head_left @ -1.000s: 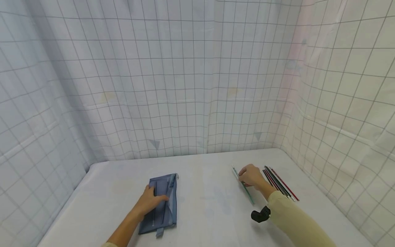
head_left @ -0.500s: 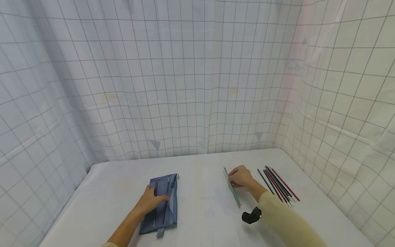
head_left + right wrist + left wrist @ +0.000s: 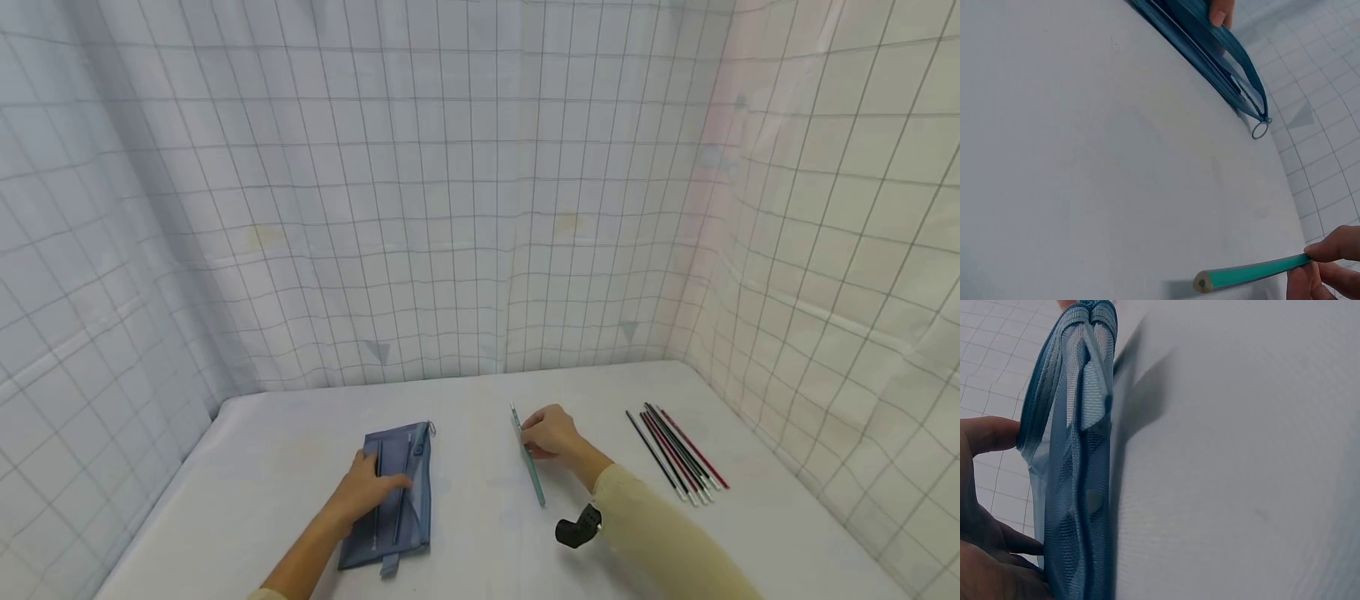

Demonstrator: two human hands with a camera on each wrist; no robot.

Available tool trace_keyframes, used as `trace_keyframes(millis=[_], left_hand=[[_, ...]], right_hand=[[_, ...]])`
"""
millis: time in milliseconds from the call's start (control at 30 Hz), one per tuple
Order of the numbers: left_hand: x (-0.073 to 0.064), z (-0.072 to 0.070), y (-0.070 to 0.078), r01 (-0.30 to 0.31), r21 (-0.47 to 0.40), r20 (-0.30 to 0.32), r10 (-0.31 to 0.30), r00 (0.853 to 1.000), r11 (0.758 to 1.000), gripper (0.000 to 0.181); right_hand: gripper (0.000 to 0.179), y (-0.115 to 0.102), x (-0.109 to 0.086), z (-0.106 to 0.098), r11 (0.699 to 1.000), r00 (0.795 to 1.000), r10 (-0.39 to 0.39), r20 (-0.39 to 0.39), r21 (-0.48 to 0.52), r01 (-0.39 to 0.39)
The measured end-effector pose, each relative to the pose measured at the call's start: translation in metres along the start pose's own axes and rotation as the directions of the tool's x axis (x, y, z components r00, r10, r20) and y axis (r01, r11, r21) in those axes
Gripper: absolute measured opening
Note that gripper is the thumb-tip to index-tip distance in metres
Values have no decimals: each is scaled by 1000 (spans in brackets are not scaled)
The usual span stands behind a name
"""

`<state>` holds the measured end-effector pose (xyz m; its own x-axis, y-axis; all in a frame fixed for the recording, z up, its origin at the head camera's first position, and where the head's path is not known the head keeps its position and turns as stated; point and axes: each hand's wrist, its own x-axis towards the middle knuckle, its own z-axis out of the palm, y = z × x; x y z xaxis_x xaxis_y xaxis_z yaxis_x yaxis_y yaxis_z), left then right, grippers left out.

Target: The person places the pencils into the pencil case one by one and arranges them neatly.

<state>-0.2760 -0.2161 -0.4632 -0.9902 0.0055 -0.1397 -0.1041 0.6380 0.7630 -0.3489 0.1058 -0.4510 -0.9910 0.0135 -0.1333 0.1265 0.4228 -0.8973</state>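
Observation:
My left hand (image 3: 365, 490) lies over a blue mesh zip pencil case (image 3: 414, 500) on the left of the table, its fingers and thumb gripping the upper layer. In the left wrist view, the case (image 3: 1082, 487) stands partly open along its zip side, with a digit pressing the zip edge. My right hand (image 3: 552, 432) pinches a green pencil (image 3: 536, 479) to the right of the case and apart from it. In the right wrist view, the pencil's flat unsharpened end (image 3: 1202, 282) points away from the fingers. A metal ring (image 3: 1260, 130) hangs at the zip's end.
Several black and red pencils (image 3: 678, 454) with white tips lie in a loose group at the right of the white table (image 3: 480, 533). Gridded white curtains (image 3: 420, 208) stand behind the table and at both sides. A black device (image 3: 578, 527) sits at my right wrist.
My right hand has moved left with the green pencil, away from the pencil group and closer to the case. My left hand stays in place on the pencil case.

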Motion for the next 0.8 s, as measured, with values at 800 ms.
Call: trace_keyframes(millis=[800], left_hand=[[1,-1,3,20,6,-7,-20,1000,1000,104]], right_hand=[[10,-35,-12,98,998,997,30,78,59,-35]])
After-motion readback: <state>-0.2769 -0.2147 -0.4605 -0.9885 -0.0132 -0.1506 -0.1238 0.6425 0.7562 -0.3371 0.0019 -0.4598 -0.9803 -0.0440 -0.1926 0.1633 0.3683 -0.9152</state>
